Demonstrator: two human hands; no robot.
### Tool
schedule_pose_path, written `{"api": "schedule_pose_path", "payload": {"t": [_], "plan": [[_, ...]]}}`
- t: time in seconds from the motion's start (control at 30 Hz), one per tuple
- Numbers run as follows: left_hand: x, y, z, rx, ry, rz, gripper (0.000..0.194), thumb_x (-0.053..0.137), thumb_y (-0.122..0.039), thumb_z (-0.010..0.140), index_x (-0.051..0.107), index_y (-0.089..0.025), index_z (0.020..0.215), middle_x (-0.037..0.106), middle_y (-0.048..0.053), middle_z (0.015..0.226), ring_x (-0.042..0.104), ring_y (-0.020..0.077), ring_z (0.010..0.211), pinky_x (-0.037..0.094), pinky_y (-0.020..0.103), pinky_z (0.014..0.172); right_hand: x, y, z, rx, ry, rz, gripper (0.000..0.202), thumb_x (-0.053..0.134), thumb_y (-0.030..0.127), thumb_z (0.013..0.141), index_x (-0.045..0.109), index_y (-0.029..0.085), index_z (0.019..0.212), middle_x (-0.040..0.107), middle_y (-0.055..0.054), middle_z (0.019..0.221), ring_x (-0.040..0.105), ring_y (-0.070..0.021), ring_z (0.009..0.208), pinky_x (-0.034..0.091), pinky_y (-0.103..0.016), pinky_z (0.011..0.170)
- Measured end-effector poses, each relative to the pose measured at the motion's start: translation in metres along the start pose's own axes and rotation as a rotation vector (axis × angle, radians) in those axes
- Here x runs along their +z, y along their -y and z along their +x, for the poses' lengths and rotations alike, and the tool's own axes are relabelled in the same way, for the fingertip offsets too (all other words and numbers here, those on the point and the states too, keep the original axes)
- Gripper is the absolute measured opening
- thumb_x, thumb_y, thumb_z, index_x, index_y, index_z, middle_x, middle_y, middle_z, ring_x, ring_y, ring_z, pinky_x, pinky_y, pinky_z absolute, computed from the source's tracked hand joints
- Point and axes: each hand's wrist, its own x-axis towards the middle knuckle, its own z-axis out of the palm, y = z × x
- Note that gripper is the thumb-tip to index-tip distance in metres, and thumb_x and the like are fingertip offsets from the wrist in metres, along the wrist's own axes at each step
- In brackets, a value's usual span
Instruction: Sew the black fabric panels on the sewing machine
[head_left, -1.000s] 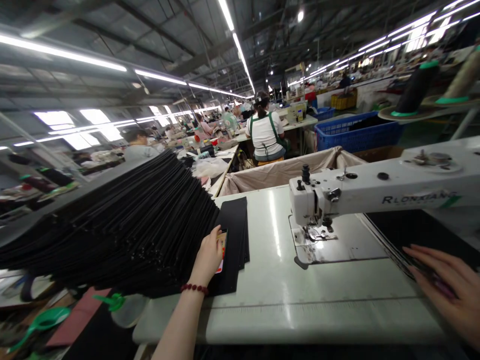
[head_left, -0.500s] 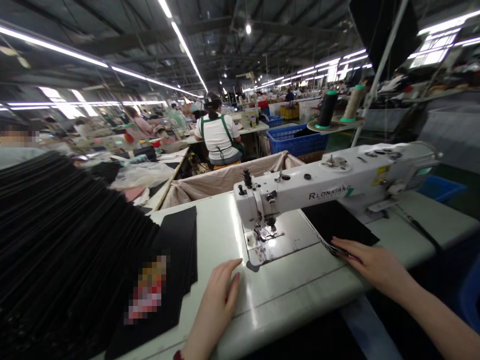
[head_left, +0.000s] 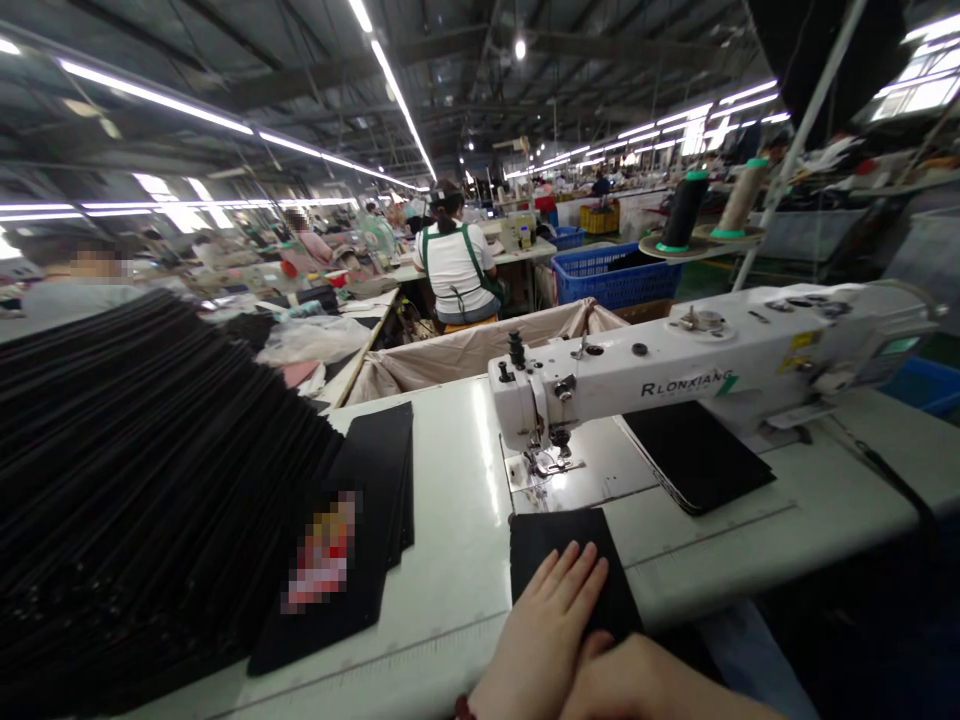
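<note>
A black fabric piece lies on the table in front of the white sewing machine. My left hand rests flat on it with fingers stretched out. My right hand is crossed close beside the left one at the lower edge of the piece; its fingers are mostly hidden. Under the machine's arm lies a small stack of black pieces. Left of my hands, several black pieces lie overlapped, one with a blurred colourful print.
A tall pile of black pieces fills the left side. Behind the table are a cloth-lined bin, a blue basket and a seated person. Thread cones stand behind the machine.
My right hand has left the stack under the machine's arm and come over to my left hand. A black piece now lies under my left hand. The view has shifted left.
</note>
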Motion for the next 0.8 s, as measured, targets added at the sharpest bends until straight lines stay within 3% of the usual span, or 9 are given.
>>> {"api": "schedule_pose_path", "payload": {"t": [0.1,0.17,0.23,0.33,0.47,0.63,0.8], "plan": [[0.011,0.013,-0.020,-0.052,-0.037,0.109,0.066,0.055,-0.030,0.088,0.024,-0.027,0.146,0.037,0.005,0.147,0.034,0.0264,0.135,0.036,0.049,0.109,-0.027,-0.023,0.027,0.119,-0.122,-0.039,0.031,0.042,0.037,0.094,0.056,0.027,0.119,0.067,-0.001,0.113,0.063,-0.0179,0.099,0.048,-0.029,0.085],[0.005,0.022,-0.032,-0.125,-0.055,0.151,0.064,0.052,-0.031,0.090,0.022,-0.029,0.146,0.036,0.005,0.147,0.034,0.0267,0.135,0.037,0.050,0.108,-0.042,-0.044,0.046,0.232,-0.182,-0.211,0.034,0.043,0.033,0.094,0.050,0.027,0.126,0.057,-0.003,0.131,0.059,-0.0207,0.108,0.046,-0.033,0.090],[-0.007,0.030,-0.039,-0.165,-0.045,0.174,0.062,0.049,-0.030,0.092,0.020,-0.031,0.147,0.033,0.003,0.149,0.032,0.0255,0.136,0.038,0.050,0.108,-0.048,-0.064,0.060,0.287,-0.149,-0.371,0.034,0.043,0.031,0.093,0.048,0.030,0.127,0.050,-0.002,0.138,0.058,-0.0224,0.111,0.047,-0.036,0.090],[-0.024,0.042,-0.037,-0.210,-0.042,0.172,0.055,0.046,-0.030,0.093,0.025,-0.033,0.144,0.027,0.002,0.152,0.027,0.0240,0.138,0.034,0.049,0.110,-0.046,-0.080,0.068,0.326,-0.118,-0.504,0.037,0.043,0.025,0.092,0.045,0.029,0.128,0.052,-0.002,0.136,0.059,-0.0228,0.109,0.048,-0.035,0.085],[-0.037,0.059,-0.019,-0.205,-0.027,0.146,0.051,0.049,-0.031,0.092,0.034,-0.033,0.140,0.025,0.001,0.153,0.026,0.0232,0.139,0.030,0.049,0.112,-0.040,-0.082,0.064,0.390,-0.146,-0.577,0.039,0.041,0.022,0.091,0.045,0.027,0.129,0.054,-0.005,0.132,0.062,-0.0225,0.101,0.048,-0.034,0.080],[-0.040,0.077,0.005,-0.198,-0.048,0.141,0.062,0.054,-0.040,0.088,0.029,-0.031,0.143,0.034,0.003,0.149,0.030,0.0244,0.137,0.027,0.049,0.113,-0.040,-0.084,0.064,0.358,-0.116,-0.585,0.047,0.043,0.024,0.090,0.038,0.034,0.136,0.051,-0.001,0.135,0.062,-0.0212,0.099,0.048,-0.033,0.078],[-0.037,0.083,0.012,-0.194,-0.067,0.131,0.061,0.051,-0.040,0.090,0.025,-0.032,0.145,0.028,0.002,0.152,0.024,0.0242,0.140,0.024,0.049,0.114,-0.040,-0.089,0.067,0.363,-0.106,-0.597,0.049,0.043,0.025,0.089,0.039,0.032,0.137,0.051,-0.002,0.132,0.063,-0.0214,0.097,0.049,-0.034,0.077]]}}
